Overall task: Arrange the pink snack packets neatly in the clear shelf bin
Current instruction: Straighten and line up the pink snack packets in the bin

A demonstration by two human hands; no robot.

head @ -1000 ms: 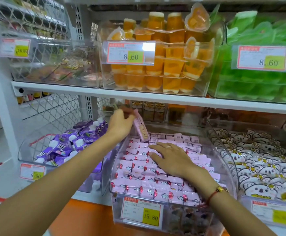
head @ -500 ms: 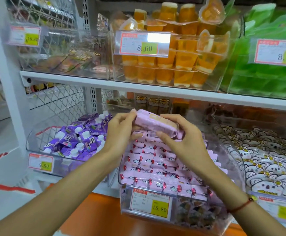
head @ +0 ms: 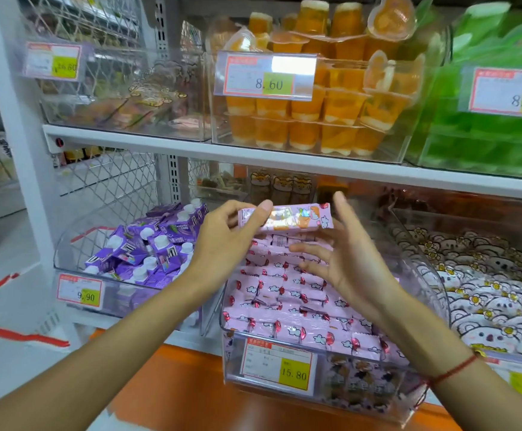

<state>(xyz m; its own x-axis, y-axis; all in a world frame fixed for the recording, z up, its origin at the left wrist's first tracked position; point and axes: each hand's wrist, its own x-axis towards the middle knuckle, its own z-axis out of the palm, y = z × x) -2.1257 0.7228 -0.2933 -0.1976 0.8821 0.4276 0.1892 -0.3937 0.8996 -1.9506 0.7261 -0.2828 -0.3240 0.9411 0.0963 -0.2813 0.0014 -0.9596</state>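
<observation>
A clear shelf bin (head: 421,377) on the lower shelf holds rows of pink snack packets (head: 287,303) with cloud prints. My left hand (head: 225,241) pinches the left end of one pink packet (head: 297,217), held level above the back of the bin. My right hand (head: 343,259) is just right of that packet with fingers spread and straight, thumb raised beside the packet's right end. I cannot tell whether it touches the packet.
A bin of purple cartons (head: 147,244) stands to the left, and a bin of white bear packets (head: 486,290) to the right. The white shelf board (head: 253,157) above carries orange jelly cups (head: 315,113) and green packs (head: 486,135). A price tag (head: 277,368) fronts the bin.
My right hand went from flat on the packets to gripping the lifted packet, and has now opened. The packet turned level in my left hand.
</observation>
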